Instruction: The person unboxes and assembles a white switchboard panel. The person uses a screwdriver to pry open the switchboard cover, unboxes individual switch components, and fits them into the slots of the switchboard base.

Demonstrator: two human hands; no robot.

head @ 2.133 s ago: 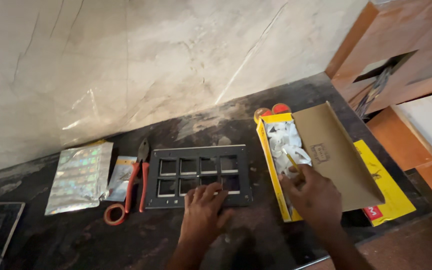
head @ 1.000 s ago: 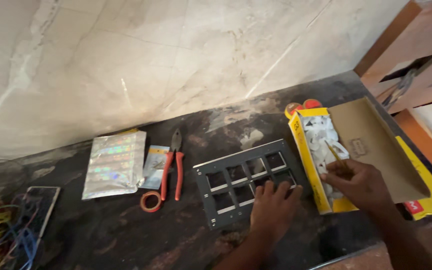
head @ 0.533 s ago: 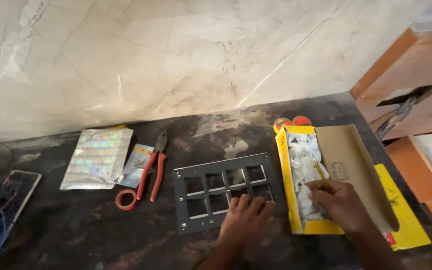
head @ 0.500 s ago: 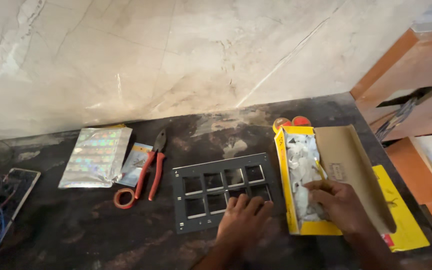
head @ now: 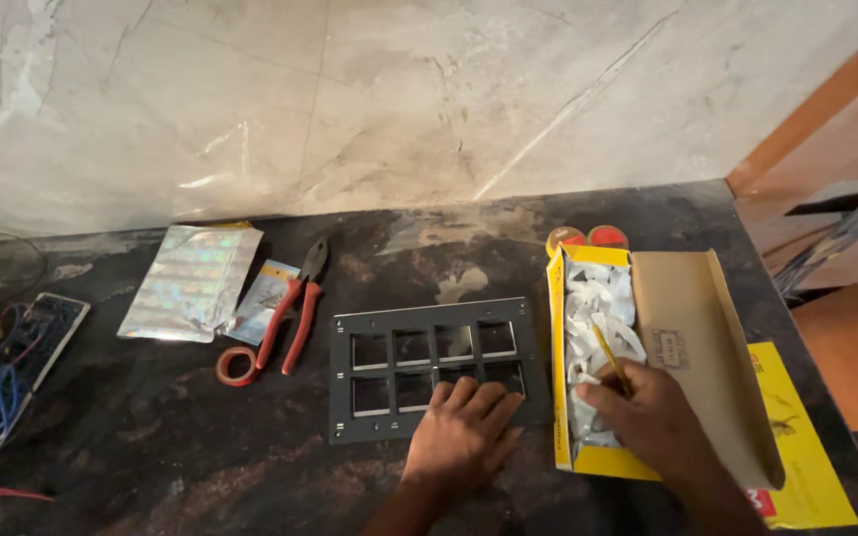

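Left hand lies flat, fingers spread, pressing on the lower right part of a dark grid frame; the frame rests on the dark stone counter, just ahead of that hand. Right hand sits inside an open yellow box, fingers closed in a pinch on a thin yellow stick-like tool; the box holds many small white wrapped pieces, touching that hand.

Progress, as judged: all eight openings of the frame appear empty, the counter showing through; nothing is fitted yet; the work stands at its start, with every opening left to fill.

Orientation: the frame's long axis runs left to right across the person's front, slightly skewed, in two rows of four; the box's long axis runs away from the person, crosswise to the frame.

Well to the left of the left hand: red-handled pliers, a red tape roll, a shiny foil packet.
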